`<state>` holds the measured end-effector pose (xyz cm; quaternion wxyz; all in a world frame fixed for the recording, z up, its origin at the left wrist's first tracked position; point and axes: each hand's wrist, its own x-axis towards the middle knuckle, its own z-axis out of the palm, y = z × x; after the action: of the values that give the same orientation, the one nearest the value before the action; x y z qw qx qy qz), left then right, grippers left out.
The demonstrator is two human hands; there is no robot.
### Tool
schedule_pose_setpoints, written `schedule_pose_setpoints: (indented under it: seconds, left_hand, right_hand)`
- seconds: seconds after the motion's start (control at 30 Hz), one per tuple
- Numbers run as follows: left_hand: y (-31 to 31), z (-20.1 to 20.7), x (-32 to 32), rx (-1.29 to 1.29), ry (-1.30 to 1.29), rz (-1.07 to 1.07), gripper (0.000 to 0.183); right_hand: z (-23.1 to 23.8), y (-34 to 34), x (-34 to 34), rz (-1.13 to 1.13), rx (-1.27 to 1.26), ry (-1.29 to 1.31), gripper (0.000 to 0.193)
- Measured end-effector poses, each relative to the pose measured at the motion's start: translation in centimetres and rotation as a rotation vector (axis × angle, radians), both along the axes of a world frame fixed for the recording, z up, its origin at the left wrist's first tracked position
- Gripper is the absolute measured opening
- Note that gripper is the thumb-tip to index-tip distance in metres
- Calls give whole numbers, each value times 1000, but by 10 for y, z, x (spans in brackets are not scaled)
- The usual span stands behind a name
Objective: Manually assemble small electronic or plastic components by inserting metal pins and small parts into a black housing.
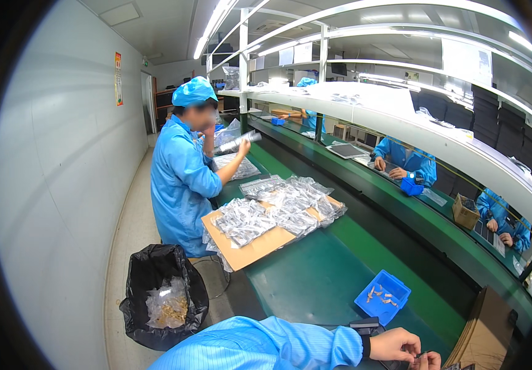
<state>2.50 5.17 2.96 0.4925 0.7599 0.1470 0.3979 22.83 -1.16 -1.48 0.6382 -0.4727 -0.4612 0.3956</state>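
Yellow poster (118, 79) bears unreadable print; both hands (394, 343) (430, 361) pinch a dark piece (418, 356).

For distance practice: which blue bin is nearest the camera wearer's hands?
The blue bin holding tan pieces, beyond the left hand; other bins stand farther away.

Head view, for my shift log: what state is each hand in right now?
Left hand: closed, apparently on a small dark piece, too small to identify.
Right hand: at the same piece, partly cut off; its grip cannot be told.
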Motion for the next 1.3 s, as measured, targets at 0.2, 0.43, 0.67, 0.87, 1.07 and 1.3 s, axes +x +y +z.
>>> schedule_pose_setpoints:
  seconds: [0.2,0.43,0.67,0.87,1.07,1.3]
  left_hand:
    - [0,0,0,-12,-7,-2,18]
    - [-1,1,0,-1,3,-12,16]
    - [-3,4,0,-97,-10,-40,15]
    - [-2,4,-1,-62,21,-14,16]
    - [-2,5,-2,-37,40,-17,17]
    - [-1,4,-1,-52,21,4,18]
  right_hand:
    - [0,0,-1,-3,14,-32,14]
    - [-3,1,3,55,-4,16,15]
    - [-19,7,10,56,17,50,15]
    - [-15,5,8,58,-8,82,14]
    - [-21,8,8,31,17,89,14]
    - [-14,5,3,21,12,79,13]
